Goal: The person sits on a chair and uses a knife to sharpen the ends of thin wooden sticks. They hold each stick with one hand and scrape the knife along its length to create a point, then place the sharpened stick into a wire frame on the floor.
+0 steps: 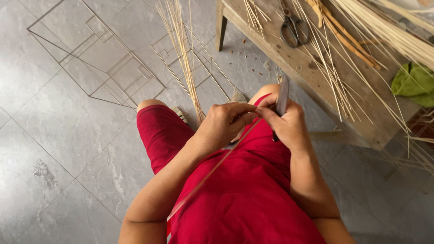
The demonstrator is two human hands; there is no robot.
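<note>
Bamboo strip runs across our red lap, pinched in our left hand w/ fingers closed round it. Right hand grips a knife, blade upright, touching strip's end. Scissors lie on wooden surface ahead.

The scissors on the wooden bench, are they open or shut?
Shut, as far as shows: the scissors lie flat on the wooden bench, handle loops side by side, blades mostly hidden under the straw sticks.

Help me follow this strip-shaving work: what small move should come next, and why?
Probably draw the thin strip a little further past the knife. The left hand pinches it beside the blade, the right hand grips the knife, and much of the strip trails over the lap.
</note>
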